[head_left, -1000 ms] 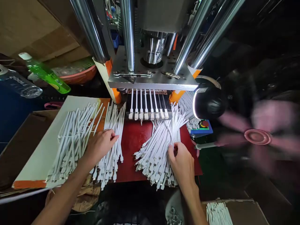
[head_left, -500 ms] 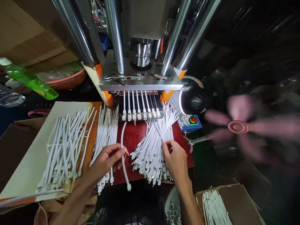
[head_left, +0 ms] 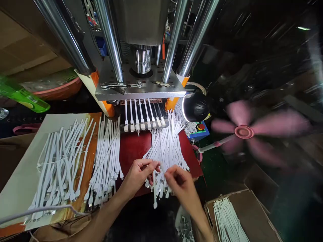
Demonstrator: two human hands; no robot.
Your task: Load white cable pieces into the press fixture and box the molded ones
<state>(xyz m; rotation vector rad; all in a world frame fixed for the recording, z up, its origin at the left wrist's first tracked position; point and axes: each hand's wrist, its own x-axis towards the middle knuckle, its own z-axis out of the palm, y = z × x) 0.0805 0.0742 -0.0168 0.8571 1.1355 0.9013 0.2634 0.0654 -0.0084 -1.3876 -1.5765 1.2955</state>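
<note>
My left hand (head_left: 143, 173) pinches one short white USB cable (head_left: 154, 191), which hangs down with its plug end below the fingers. Close beside it, my right hand (head_left: 180, 183) has thumb and forefinger closed on another thin white cable, partly blurred at the fingertips. Both hands are over the front of a fanned pile of white cables (head_left: 166, 144) on a red board (head_left: 133, 148). Behind the pile, a row of several cables (head_left: 137, 116) lies side by side in the black fixture (head_left: 123, 128) of a press, under its raised metal plate (head_left: 141, 92).
More white cables (head_left: 106, 158) lie left of the fixture, others on a pale board (head_left: 15, 188). A lamp (head_left: 195, 107) and a spinning pink fan (head_left: 244, 132) stand right. A carton (head_left: 254, 215) with white strips is lower right; a green bottle (head_left: 27, 97) is left.
My left hand left the left-hand cables with one cable and moved right to meet my right hand. My right hand came down toward the front of the pile. The view has shifted right.
</note>
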